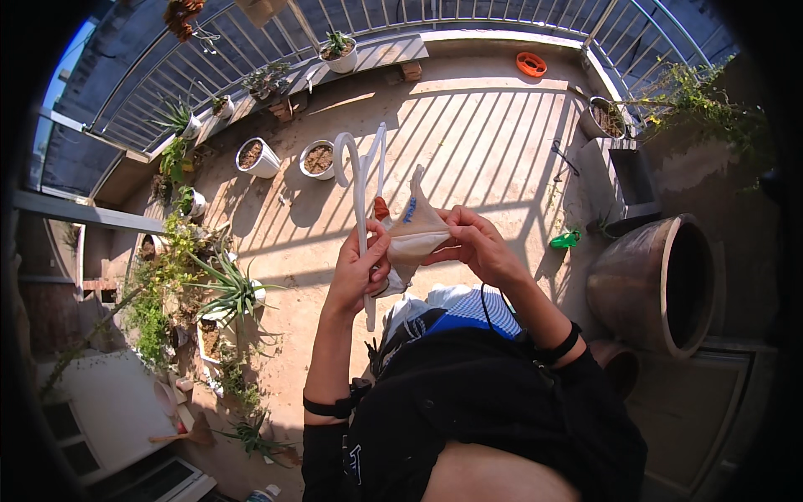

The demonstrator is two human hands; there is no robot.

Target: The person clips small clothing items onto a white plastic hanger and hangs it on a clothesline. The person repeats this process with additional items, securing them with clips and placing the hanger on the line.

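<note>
My left hand (362, 269) is closed around the bar of a white plastic clothes hanger (362, 197), whose hook points up and away from me. A cream cloth garment (421, 224) with blue print is stretched between my hands, its far end tapering to a point. The fingers of my right hand (483, 247) pinch its right edge; the left fingertips touch its left side. A small reddish-orange patch (381, 208) shows between the hanger and the cloth. Folds hide the garment's exact kind.
White pots of soil (258, 159) stand ahead, left of centre. Spiky aloe plants (237, 286) line the left side. A large brown urn (636, 276) and a grey concrete trough (615, 184) stand at right. A green object (565, 239) and an orange ring-shaped item (531, 64) lie on the floor.
</note>
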